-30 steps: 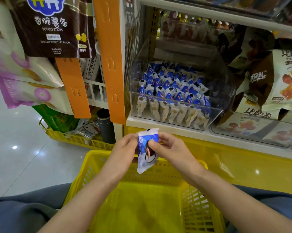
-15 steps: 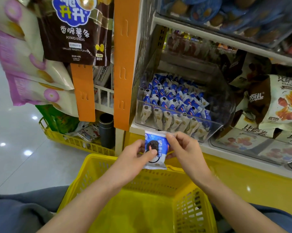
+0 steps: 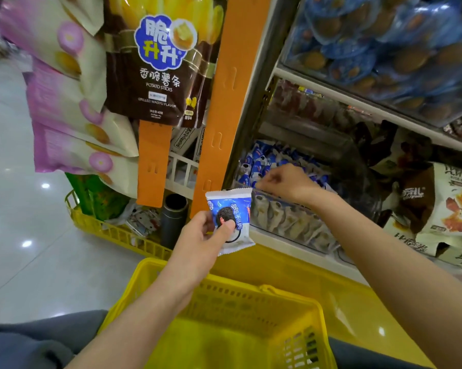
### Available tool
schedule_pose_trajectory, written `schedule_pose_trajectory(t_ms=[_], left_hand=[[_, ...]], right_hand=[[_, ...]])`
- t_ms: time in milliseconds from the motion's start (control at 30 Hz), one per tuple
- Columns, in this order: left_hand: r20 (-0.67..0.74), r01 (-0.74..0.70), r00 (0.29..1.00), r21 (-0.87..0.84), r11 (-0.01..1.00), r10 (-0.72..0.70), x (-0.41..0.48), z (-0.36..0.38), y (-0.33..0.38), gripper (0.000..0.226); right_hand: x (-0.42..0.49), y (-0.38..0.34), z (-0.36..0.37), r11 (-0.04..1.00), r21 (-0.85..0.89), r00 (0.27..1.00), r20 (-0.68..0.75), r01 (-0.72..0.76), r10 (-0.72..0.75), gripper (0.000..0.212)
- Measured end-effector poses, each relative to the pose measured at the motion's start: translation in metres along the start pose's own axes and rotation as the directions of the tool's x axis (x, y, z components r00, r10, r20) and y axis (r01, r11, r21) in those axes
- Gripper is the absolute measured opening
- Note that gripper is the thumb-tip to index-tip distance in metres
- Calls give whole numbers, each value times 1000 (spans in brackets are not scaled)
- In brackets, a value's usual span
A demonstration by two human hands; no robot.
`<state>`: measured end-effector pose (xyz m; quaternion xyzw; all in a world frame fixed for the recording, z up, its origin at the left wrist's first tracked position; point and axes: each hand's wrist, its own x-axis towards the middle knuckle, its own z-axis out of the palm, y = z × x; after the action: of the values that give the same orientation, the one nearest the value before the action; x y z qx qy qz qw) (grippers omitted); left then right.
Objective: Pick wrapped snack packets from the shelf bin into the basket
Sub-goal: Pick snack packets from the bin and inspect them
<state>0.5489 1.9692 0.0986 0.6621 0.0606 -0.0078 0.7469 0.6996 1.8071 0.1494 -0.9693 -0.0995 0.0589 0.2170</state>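
Snack packet (image 3: 231,209), blue & white, pinched upright in left hand (image 3: 197,238) at frame center, above yellow basket (image 3: 224,288) rim. Right hand (image 3: 283,182), fingers curled, inside clear shelf bin (image 3: 291,222) center-right among packets (image 3: 259,161); grip can't be told.

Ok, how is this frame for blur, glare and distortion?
Head view: the packet in the left hand is sharp; the purple bags and blue packs at the edges are smeared; lamp spots glare on the floor; the orange strip leans from wide-angle distortion; the bin is dim.
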Motion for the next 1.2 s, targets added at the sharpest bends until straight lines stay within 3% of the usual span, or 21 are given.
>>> schedule_pose_trajectory(t_ms=[167,300,400,467,533,600,667,767,900,1067,1133,1200], left_hand=[[-11,3,1000,-16,1000,-3,3,-4,3,24],[-12,-1,1000,-20,1000,0,2,-5,5,26],[-26,-12,1000,-40,999,11,1,-5,7,27],[-39,-33,999,-48,998,31,1,-6,7,25],[-34,-47,998,-49,998,46,1,-6,8,24],[-7,-57,998,-71,996,57,0,-5,8,23],[19,-57,998,-107,993,60,-2,-3,9,20],[45,-37,998,-143,989,44,-5,1,6,22],[75,3,997,-155,988,8,-9,6,-1,24],[331,232,939,-400,887,-97,-11,5,2,40],[392,283,912,-395,874,-119,-12,2,4,46],[407,277,905,-340,899,-124,-13,1,5,46]], right_hand=[[14,1,8,986,-164,1000,-10,-4,2,16],[13,5,6,984,-174,999,-29,-34,29,17],[4,3,-2,996,43,990,-121,-72,76,12],[-8,-2,-13,979,199,953,-288,-35,93,9],[-26,-8,-25,937,326,880,-473,127,46,15],[-48,-14,-34,859,427,830,-558,283,4,19],[-72,-18,-32,828,458,849,-527,324,-41,19],[-100,-18,-11,836,485,930,-359,258,-79,15],[-120,-19,16,790,592,969,-245,163,-17,11],[-129,-20,31,670,741,996,-83,33,43,7],[-131,-19,31,674,738,997,-69,26,37,4],[-130,-17,29,741,671,996,-89,44,21,13]])
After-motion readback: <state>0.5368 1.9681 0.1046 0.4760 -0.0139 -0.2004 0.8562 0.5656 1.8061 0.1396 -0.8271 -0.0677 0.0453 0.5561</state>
